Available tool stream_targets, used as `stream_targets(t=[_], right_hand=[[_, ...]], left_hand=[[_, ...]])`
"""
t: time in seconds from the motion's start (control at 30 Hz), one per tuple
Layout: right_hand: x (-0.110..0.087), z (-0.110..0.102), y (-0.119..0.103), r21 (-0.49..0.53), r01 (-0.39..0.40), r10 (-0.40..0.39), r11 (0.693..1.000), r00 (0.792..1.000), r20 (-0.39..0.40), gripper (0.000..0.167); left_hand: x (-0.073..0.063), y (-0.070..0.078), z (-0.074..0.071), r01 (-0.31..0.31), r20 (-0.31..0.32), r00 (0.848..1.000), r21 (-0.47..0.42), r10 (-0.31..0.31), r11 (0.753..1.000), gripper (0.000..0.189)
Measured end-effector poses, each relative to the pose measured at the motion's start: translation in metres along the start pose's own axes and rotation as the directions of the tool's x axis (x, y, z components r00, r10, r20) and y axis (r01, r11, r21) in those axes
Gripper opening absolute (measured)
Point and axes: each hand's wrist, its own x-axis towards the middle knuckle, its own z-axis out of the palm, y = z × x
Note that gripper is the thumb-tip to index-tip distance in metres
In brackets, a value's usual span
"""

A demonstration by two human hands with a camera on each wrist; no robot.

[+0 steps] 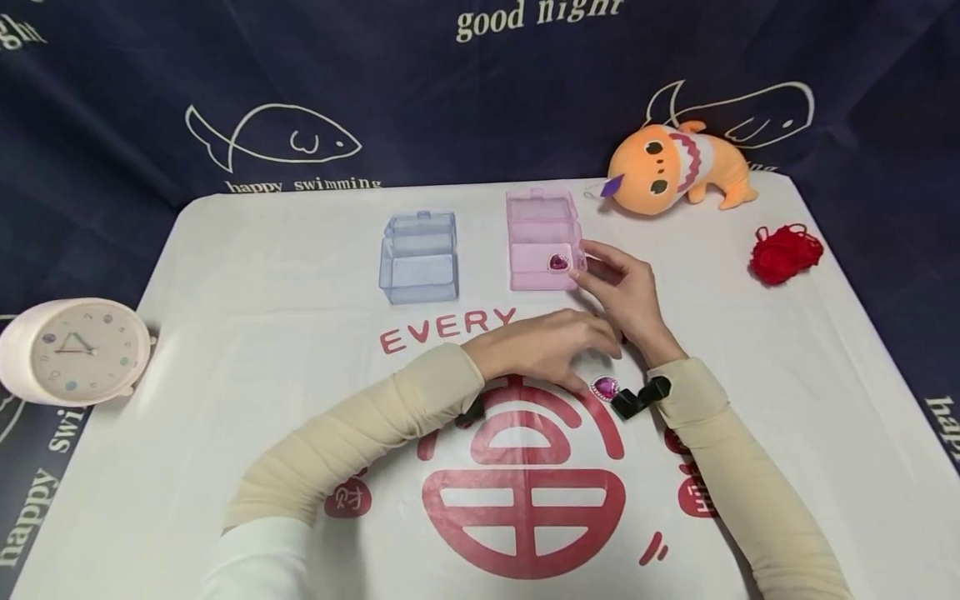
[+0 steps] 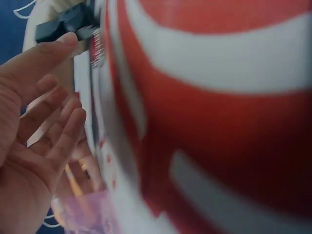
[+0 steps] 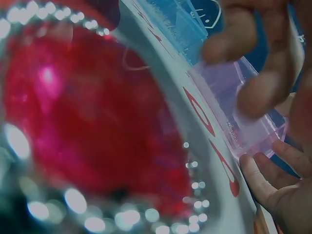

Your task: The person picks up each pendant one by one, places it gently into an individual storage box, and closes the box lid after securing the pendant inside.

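Note:
A heart-shaped magenta gem with a beaded silver rim (image 1: 604, 388) is beside the black wrist camera on my right arm; it fills much of the right wrist view. My left hand (image 1: 551, 342) hovers near this gem with loosely bent, spread fingers and nothing between them. In the left wrist view, the thumb tip overlaps the black camera close to the gem. My right hand (image 1: 626, 292) holds the right side of a clear pink lidded box (image 1: 527, 281) with thumb and fingers. The box stands with its lid raised, and a similar heart gem (image 1: 558, 262) lies inside it.
To the left of the pink box stands a clear blue box (image 1: 418, 293), its lid also up. Farther back on the right are an orange plush shark (image 1: 648, 171) and a bundle of red yarn (image 1: 785, 254). A pink clock (image 1: 90, 350) is at the left table edge.

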Motion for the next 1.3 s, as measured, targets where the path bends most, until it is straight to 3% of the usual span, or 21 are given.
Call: stream_targets(t=[0.13, 0.37, 0.8, 1.1, 1.3], right_hand=[[0.001, 0.001, -0.001, -0.003, 0.001, -0.001, 1.000, 1.000, -0.008, 0.046], [0.003, 0.002, -0.001, -0.006, -0.012, 0.012, 1.000, 1.000, -0.022, 0.045], [0.003, 0.001, 0.001, -0.017, -0.015, 0.014, 1.000, 1.000, -0.019, 0.046], [0.001, 0.003, -0.001, 0.013, -0.020, 0.020, 1.000, 1.000, -0.008, 0.047], [0.002, 0.002, 0.001, 0.004, -0.012, 0.012, 1.000, 1.000, -0.011, 0.046]], left_hand=[[0.005, 0.000, 0.014, 0.015, 0.032, 0.999, 0.015, -0.016, 1.000, 0.057], [0.018, -0.001, 0.026, -0.017, 0.055, 0.998, 0.021, 0.016, 1.000, 0.049], [0.023, -0.003, 0.029, -0.055, 0.037, 0.998, -0.029, 0.056, 0.998, 0.028], [0.024, -0.002, 0.025, -0.032, 0.065, 0.997, 0.034, 0.029, 0.999, 0.014], [0.018, -0.003, 0.012, -0.018, 0.003, 1.000, 0.032, 0.018, 0.999, 0.010]])
